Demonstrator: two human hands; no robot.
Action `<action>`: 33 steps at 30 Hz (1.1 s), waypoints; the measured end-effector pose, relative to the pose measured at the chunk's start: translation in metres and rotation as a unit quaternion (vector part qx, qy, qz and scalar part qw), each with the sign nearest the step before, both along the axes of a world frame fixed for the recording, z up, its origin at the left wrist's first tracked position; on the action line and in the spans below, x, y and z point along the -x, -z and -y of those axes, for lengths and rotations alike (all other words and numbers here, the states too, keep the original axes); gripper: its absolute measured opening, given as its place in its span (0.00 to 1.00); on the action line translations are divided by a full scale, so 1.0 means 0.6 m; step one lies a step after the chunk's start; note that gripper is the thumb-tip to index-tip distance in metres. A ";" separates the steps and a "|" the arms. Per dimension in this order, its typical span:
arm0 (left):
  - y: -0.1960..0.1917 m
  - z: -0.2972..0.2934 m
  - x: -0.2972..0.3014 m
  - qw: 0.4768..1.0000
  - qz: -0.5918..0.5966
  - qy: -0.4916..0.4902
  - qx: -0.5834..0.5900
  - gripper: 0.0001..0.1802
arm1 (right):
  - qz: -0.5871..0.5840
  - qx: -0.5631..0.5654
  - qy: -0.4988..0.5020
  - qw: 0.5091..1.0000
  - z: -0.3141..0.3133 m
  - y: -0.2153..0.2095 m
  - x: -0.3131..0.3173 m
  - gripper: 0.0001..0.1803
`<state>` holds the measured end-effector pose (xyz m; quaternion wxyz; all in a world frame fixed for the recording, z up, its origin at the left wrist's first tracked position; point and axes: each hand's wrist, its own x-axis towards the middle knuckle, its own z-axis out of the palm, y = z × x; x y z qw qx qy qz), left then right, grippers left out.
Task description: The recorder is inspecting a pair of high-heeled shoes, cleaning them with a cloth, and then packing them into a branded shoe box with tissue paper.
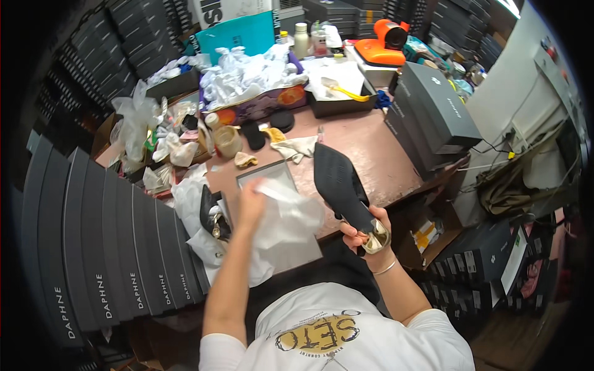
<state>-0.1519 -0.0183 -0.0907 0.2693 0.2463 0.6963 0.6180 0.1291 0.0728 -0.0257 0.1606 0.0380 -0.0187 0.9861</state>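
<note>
My left hand (250, 205) grips a thin, translucent white wrapping sheet (286, 210), which hangs to the right of it and is blurred by motion. In my right hand (354, 238) is a black shoe (339, 179), toe pointing up and away, its dark sole facing me. The shoe's shiny gold heel end (375, 238) rests in my palm. Under the sheet lies an open grey shoebox part (296, 258) at the table's near edge. Left of my left hand, another dark shoe (212, 217) with a gold fitting sits among white paper (201, 244).
Dark shoeboxes (133, 229) stand stacked at the left, and more (436, 108) at the right table edge. Across the table (377, 154) are a box of crumpled white paper (247, 77), a black tray (337, 108), cloths (296, 148), a jar (228, 141) and an orange device (385, 46).
</note>
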 end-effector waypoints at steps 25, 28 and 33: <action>-0.093 0.118 -0.123 0.900 -0.435 -0.017 0.002 0.20 | 0.232 -0.361 0.043 0.902 0.044 -0.111 0.048 0.23; -0.140 0.104 -0.160 0.881 -0.460 -0.025 -0.104 0.27 | 0.277 -0.362 -0.017 0.890 0.060 -0.078 0.048 0.25; -0.150 0.122 -0.156 0.929 -0.353 0.081 -0.074 0.28 | 0.284 -0.367 -0.027 0.885 0.073 -0.057 0.071 0.26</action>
